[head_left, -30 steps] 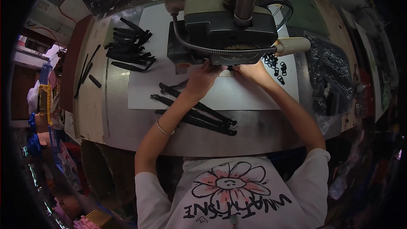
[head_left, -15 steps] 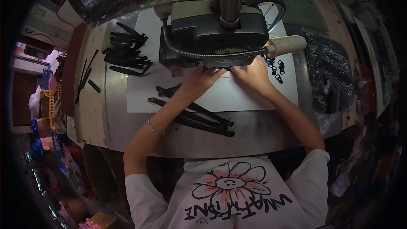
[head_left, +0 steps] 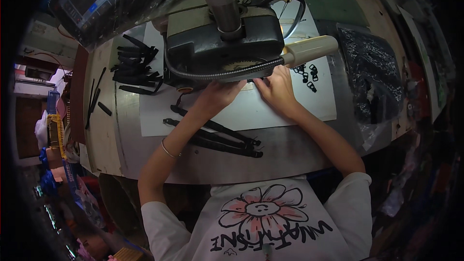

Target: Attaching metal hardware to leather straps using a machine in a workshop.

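Note:
Both my hands are at the front of the sewing machine [head_left: 224,41], below its dark head. My left hand [head_left: 218,99] is closed, its thumb pointing right and its fingertips hidden by the machine head. My right hand [head_left: 279,88] is closed too, fingers curled and thumb turned inward. A bit of something black [head_left: 251,80] shows between the two thumbs; most of it is hidden. Several long black straps [head_left: 220,137] lie under and beside my left forearm. Small black buckles [head_left: 309,76] are scattered just right of my right hand.
A pile of folded black straps [head_left: 137,65] lies left of the machine, with thin black strips [head_left: 94,94] farther left. A clear bag of black pieces [head_left: 371,75] lies at the right. A pale lamp [head_left: 311,50] on a flexible metal neck crosses the machine's front. A screen [head_left: 104,2] stands at far left.
The view has shifted a little, so the machine sits farther left and tilts. My left hand's fingers are now more hidden beneath the machine head. Both hands stay close together there.

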`<state>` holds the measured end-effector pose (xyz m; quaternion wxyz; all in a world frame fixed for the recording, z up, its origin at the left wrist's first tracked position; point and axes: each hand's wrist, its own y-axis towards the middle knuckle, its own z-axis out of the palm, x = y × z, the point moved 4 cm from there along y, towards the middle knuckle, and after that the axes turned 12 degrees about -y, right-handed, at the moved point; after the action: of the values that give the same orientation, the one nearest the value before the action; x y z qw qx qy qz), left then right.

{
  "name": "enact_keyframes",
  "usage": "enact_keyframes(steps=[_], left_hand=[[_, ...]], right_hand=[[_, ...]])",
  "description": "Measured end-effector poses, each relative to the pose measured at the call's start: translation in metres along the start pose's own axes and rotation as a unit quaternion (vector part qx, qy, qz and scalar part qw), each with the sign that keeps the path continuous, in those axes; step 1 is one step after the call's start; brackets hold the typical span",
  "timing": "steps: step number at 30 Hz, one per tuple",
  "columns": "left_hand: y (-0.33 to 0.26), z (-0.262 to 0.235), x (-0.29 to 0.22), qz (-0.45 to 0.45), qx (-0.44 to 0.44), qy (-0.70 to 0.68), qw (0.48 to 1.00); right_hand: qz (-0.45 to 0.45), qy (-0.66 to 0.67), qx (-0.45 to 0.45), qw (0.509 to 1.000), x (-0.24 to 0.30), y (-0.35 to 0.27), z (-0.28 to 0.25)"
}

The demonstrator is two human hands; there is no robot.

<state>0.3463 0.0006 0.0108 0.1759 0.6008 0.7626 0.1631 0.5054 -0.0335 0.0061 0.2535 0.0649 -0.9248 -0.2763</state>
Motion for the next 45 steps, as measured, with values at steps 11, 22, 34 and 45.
enact_keyframes(steps=[11, 22, 34, 45], left_hand=[[-0.007, 0.005, -0.012, -0.098, 0.029, 0.039, 0.994], [-0.013, 0.014, -0.017, -0.181, 0.081, 0.036, 0.980], [-0.015, 0.013, -0.017, -0.186, 0.075, 0.026, 0.979], [-0.017, 0.003, -0.016, -0.230, 0.050, -0.060, 0.970]], right_hand=[[0.028, 0.028, 0.033, 0.999, -0.006, -0.001, 0.007], [0.063, 0.052, 0.063, 0.995, -0.013, -0.003, 0.013], [0.069, 0.051, 0.059, 0.995, -0.013, -0.005, 0.013], [-0.029, 0.092, 0.121, 0.988, -0.009, 0.006, -0.013]])
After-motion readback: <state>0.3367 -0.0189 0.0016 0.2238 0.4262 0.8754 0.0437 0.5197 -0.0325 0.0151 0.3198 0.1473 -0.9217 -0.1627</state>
